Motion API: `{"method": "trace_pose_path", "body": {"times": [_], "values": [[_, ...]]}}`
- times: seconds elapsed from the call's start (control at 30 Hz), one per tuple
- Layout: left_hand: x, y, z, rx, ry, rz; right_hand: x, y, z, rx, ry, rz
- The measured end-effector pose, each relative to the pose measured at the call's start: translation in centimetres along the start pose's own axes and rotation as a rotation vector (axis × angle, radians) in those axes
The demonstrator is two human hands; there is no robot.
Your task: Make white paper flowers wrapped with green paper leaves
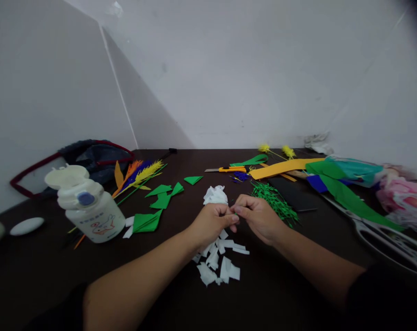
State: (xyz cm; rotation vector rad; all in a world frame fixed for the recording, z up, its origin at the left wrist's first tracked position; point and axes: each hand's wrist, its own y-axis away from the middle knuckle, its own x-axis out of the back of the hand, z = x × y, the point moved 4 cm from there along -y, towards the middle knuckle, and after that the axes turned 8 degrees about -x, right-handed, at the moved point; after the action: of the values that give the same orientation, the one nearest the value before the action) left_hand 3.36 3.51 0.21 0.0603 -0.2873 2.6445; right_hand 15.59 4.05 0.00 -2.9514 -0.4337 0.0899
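Note:
My left hand (217, 221) and my right hand (258, 216) meet over the middle of the dark table, both with fingers pinched together. Whatever lies between the fingertips is too small to name; a speck of green shows there. Just behind the left hand sits a bunched white paper piece (215, 195). Below the hands lie several loose white paper strips (225, 269). Close to the right hand is a heap of shredded green paper strips (275, 202). Left of the hands rest folded green paper pieces (146, 223).
A white bottle (94, 216) with its lid up stands at left, by paper stalks (142, 177). Behind the hands lies a yellow utility knife (229, 169), blade out. Scissors (384, 234), an orange paper strip (286, 168) and a green strip (363, 204) lie at right.

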Motion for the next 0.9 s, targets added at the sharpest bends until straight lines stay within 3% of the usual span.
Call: {"method": "trace_pose_path", "body": {"times": [0.27,0.4,0.5,0.9], "values": [[-0.4,-0.1,0.2,-0.008,-0.104,-0.012,0.0,-0.1,0.5,-0.048,-0.08,0.094],[-0.3,-0.1,0.0,-0.008,-0.102,0.009,0.1,-0.1,0.3,-0.113,-0.092,0.022],[-0.1,-0.1,-0.1,-0.016,-0.092,0.02,0.3,0.0,-0.5,-0.048,-0.03,0.02],[-0.4,0.2,0.1,-0.01,-0.127,0.016,0.5,-0.4,0.0,-0.009,0.046,0.275]]}}
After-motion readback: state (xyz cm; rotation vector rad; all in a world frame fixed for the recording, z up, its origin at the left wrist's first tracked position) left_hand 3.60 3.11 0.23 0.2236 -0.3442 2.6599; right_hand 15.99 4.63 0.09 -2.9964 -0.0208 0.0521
